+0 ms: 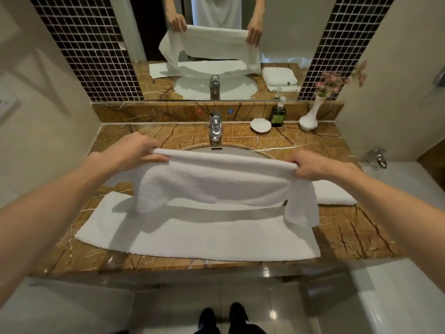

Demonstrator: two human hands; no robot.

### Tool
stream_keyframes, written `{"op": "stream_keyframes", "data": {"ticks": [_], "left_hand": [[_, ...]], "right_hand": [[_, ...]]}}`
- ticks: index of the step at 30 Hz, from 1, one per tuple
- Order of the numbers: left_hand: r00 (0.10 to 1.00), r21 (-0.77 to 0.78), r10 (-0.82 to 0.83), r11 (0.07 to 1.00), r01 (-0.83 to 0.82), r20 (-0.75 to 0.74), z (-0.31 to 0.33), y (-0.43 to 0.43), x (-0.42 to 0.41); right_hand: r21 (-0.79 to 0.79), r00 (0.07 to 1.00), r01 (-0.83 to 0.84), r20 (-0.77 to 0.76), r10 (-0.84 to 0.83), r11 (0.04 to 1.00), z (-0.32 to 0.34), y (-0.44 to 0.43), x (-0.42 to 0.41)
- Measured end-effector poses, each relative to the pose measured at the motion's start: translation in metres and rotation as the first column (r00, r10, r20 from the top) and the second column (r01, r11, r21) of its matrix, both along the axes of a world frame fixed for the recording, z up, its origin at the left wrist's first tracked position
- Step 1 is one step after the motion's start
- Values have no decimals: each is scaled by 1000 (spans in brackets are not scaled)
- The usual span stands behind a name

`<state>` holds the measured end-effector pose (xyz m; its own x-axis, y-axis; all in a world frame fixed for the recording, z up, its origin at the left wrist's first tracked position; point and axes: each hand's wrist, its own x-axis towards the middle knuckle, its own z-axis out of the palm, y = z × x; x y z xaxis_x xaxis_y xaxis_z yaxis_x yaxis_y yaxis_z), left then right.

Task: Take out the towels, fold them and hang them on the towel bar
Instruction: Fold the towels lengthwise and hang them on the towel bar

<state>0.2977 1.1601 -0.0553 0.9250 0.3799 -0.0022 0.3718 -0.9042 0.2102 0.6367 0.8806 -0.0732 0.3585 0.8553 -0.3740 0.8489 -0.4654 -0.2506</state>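
Both hands, left [134, 150] and right [313, 165], pinch closed on the towel [216, 182], lifted above the counter [349, 227].

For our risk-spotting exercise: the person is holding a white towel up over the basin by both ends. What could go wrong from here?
1. The towel hangs unevenly: below the right hand a loose corner droops, so the fold may come out crooked.
2. The left hand pinches only the top edge, so that end might slip.
3. The tap and sink lie just behind; the hanging cloth could brush them and might get damp.
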Motion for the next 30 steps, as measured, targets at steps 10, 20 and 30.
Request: {"op": "stream_keyframes", "data": {"ticks": [10, 20, 30], "left_hand": [[953, 66, 82, 996, -66, -291, -38, 25, -24], [909, 152, 178, 980, -128, -377, -73, 43, -45], [891, 179, 312, 947, -265, -330, -93, 45, -62]], "right_hand": [[120, 968, 193, 141, -209, 974, -56, -24, 5], [108, 947, 229, 205, -247, 968, -79, -36, 1], [-18, 926, 166, 346, -150, 986, -89, -51, 1]]}}
